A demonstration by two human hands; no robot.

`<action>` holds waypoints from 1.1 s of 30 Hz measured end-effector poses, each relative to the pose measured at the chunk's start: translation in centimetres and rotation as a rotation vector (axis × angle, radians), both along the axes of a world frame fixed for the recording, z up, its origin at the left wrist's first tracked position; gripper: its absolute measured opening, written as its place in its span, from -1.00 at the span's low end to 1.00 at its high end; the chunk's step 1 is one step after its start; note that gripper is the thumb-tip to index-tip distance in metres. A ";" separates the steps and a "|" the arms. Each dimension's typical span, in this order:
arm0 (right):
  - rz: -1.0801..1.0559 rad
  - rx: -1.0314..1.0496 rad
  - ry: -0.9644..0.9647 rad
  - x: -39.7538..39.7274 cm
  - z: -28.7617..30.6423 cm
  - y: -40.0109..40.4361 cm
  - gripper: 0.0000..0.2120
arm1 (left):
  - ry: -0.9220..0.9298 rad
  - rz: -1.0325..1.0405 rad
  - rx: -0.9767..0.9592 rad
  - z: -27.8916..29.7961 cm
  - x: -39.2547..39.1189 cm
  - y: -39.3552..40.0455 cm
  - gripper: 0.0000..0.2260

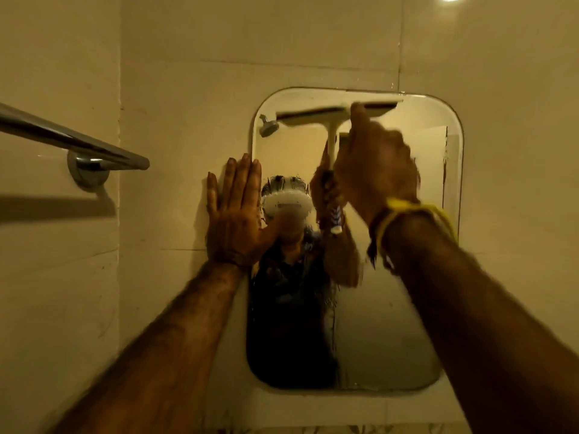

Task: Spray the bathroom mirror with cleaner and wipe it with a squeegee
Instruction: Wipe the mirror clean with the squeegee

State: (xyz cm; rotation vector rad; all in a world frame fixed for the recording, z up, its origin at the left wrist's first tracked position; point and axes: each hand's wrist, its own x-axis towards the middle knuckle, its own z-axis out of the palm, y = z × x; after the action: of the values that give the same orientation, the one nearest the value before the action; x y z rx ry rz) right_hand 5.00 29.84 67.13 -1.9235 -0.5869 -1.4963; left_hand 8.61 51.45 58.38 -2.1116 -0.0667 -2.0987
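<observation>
The person's right hand [374, 164] is gripping the handle of a white T-shaped plastic squeegee [316, 115], closed around it, and is holding its blade flat against the glass just under the top edge of the rounded rectangular wall mirror [391, 324]. The left hand [233, 214] is lying open, fingers spread, flat on the cream wall tile [172, 126] at the mirror's left edge, holding nothing. Droplets and runs are showing on the glass, so the spraying is judged done; wiping appears to be only beginning, with nearly the whole pane below the blade left. No spray bottle is showing. A chrome towel rail [72, 142] is sitting well apart, leftward.
</observation>
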 end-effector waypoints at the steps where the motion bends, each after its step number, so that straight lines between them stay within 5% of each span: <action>1: -0.016 0.018 0.015 0.0 1.1 0.0 -0.57 | 0.003 0.000 -0.005 0.0 -0.1 0.0 -0.21; 9: -0.039 -0.056 0.048 -0.8 -6.8 -0.2 -0.49 | 0.024 0.009 -0.009 0.2 -0.3 -0.1 -0.21; 15: -0.040 0.061 0.031 0.4 1.3 -1.6 -0.58 | 0.011 0.007 -0.007 0.1 0.0 0.0 -0.20; 22: -0.057 0.031 0.128 -1.1 -6.3 -1.9 -0.52 | 0.026 -0.018 -0.011 0.1 -0.7 -0.1 -0.21; 29: -0.050 0.164 0.077 0.7 0.5 -4.2 -0.66 | 0.074 0.007 -0.077 0.0 -0.7 -1.2 -0.13; 33: -0.063 0.166 0.123 0.8 -4.0 -4.7 -0.59 | 0.109 -0.003 -0.090 0.0 -1.2 -1.6 -0.09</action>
State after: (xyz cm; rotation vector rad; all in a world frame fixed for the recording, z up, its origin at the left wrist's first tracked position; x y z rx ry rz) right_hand 5.76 25.19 63.17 -1.9040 -0.3393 -1.4062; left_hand 7.42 49.86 58.36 -2.2752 -0.1473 -2.0135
